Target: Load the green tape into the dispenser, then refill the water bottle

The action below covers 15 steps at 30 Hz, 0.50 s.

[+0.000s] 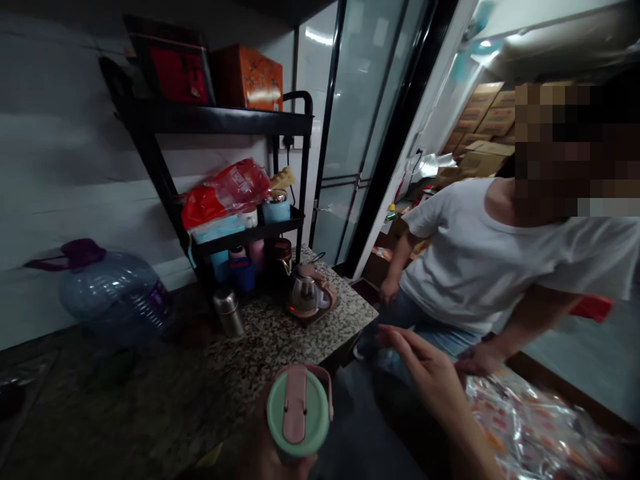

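A tumbler with a green lid and a pink carry loop (299, 413) stands upright near the bottom middle, seen from above. My left hand (267, 450) is wrapped round its body, which mostly hides behind the lid. To the right, my right hand (433, 373) is raised in the air with its fingers stretched out and nothing visible in it. Beyond the tumbler, a kettle with a pinkish lid and handle (306, 293) sits on its base on the speckled counter (280, 347), and a small red light glows there. Left of the kettle stands a steel flask (229, 313).
A black shelf rack (215, 120) holds boxes, a red bag (230, 193) and cups. A large clear water jug (115, 293) lies at the left. A person in a white shirt (465, 253) is at the right, near clear plastic packets (540, 420). Behind are stacked cartons (480, 113).
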{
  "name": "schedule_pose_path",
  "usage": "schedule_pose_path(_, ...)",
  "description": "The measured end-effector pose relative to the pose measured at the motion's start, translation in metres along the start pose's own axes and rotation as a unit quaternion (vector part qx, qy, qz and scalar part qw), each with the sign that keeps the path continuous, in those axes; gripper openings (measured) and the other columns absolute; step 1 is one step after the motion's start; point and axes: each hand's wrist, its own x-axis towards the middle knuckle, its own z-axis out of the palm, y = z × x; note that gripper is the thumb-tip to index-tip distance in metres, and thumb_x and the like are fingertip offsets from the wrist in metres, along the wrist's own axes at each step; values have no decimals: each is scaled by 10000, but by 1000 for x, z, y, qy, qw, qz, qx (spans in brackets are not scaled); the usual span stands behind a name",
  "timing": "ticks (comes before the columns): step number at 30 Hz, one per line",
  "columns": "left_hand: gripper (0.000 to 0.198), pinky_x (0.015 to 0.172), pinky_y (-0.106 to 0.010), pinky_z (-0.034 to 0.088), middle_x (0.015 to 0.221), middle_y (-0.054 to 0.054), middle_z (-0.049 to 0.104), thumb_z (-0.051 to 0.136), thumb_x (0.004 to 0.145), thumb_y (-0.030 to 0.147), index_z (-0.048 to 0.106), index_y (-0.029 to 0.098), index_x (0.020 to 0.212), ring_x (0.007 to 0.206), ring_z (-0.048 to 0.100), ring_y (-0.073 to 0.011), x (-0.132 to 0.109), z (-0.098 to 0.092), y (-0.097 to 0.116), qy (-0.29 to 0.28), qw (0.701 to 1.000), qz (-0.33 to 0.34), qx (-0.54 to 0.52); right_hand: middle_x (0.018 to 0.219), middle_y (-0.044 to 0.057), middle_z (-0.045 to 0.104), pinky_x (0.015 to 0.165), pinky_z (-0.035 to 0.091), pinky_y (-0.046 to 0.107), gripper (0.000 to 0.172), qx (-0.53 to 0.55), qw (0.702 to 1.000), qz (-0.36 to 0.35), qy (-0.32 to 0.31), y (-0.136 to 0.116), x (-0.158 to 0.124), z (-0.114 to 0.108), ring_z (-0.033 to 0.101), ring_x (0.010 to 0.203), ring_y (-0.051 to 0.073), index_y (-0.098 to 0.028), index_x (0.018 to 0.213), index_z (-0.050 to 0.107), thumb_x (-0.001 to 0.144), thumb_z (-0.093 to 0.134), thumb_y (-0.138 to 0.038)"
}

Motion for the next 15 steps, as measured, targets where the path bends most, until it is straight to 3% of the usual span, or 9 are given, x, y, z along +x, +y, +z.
schedule_pose_path(3, 814, 922, -561, 421, 1141, -156, 568, 678, 475, 270, 389, 198, 1232, 1073, 540, -391, 1, 24, -3, 55, 994, 74, 50, 811, 75, 734, 699, 558, 317, 392, 26, 998, 11, -63, 15, 10, -11, 693, 772, 220, -177, 954, 683, 832, 493, -498)
schedule_pose_path(6, 831, 989, -562, 365, 1247, -169, 502, 699, 491, 241, 385, 194, 1259, 1162, 476, -390, 11, 45, 9, 64, 990, 111, 61, 895, 101, 728, 754, 544, 350, 432, 83, 988, 36, -126, 22, 23, -16, 683, 841, 236, -173, 1012, 664, 831, 492, -526)
schedule_pose_path(8, 864, 1003, -538, 368, 1266, -161, 505, 710, 518, 218, 356, 193, 1306, 1180, 476, -370, 23, 57, 27, 21, 992, 111, 55, 1008, 115, 705, 837, 512, 382, 470, 130, 977, 38, -165, 23, 34, -17, 650, 954, 253, -181, 1052, 647, 811, 507, -558)
schedule_pose_path(10, 919, 1006, -510, 383, 1269, -161, 517, 716, 546, 189, 295, 181, 1363, 1180, 490, -347, 38, 68, 48, -63, 992, 99, 49, 1166, 108, 641, 951, 436, 418, 552, 188, 961, 12, -203, 22, 46, -16, 569, 1106, 270, -212, 1127, 612, 751, 555, -613)
schedule_pose_path(12, 994, 1020, -494, 374, 1313, -172, 484, 712, 571, 167, 189, 173, 1417, 1207, 474, -328, 53, 79, 64, -138, 986, 93, 26, 1302, 89, 544, 1031, 346, 438, 712, 244, 935, -19, -255, 22, 60, -14, 478, 1211, 283, -254, 1225, 543, 643, 635, -654)
schedule_pose_path(15, 1057, 1035, -504, 350, 1392, -172, 399, 702, 592, 192, 76, 188, 1444, 1244, 436, -321, 71, 100, 73, -180, 978, 94, -51, 1375, 92, 460, 1056, 300, 433, 979, 298, 892, -33, -338, 26, 82, -13, 451, 1231, 295, -270, 1327, 422, 477, 738, -640)
